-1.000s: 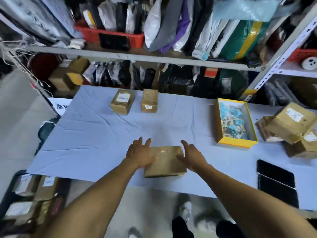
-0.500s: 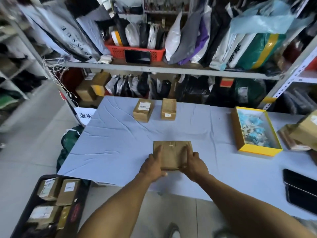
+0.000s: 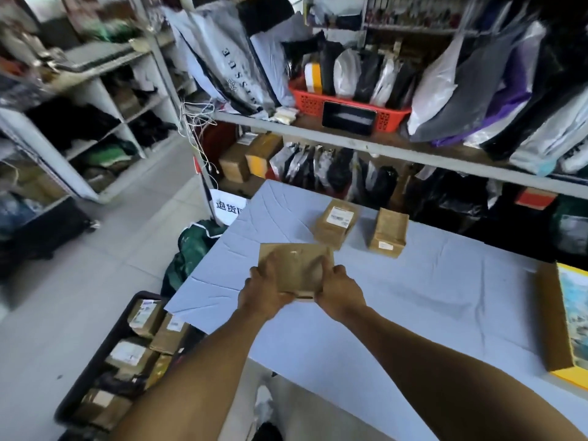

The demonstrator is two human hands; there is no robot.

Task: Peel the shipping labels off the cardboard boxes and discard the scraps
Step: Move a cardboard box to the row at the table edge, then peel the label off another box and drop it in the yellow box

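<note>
**Box up off the bench, both hands on it**

So we've got the flat cardboard box (image 3: pixel 296 265) lifted clear of the bench (image 3: pixel 429 297), near the bench's left end. Our left hand (image 3: pixel 264 291) is clamped on the box's left side and our right hand (image 3: pixel 340 291) on its right side, thumbs over the top face. Gripping both sides like that probably keeps it steady while we swing it around, since it's wide and thin.

The face toward us looks bare, no label we can make out, so we reckon this one's done or we're checking it over. It's a bit blurry, so can't swear to it.

Farther back on the bench from the held box sit two more: a labelled box (image 3: pixel 337 224) with its white shipping label (image 3: pixel 340 215) facing up, and a second box (image 3: pixel 388 232) just right of it with a small sticker on its front side. Label-up makes sense, it's ready to peel.

On the floor left of the bench there's a dark bin (image 3: pixel 95 370) full of labelled parcels, handy to reach down to. Yellow tray (image 3: pixel 555 329) sits at the bench's right end, maybe for scraps.
</note>
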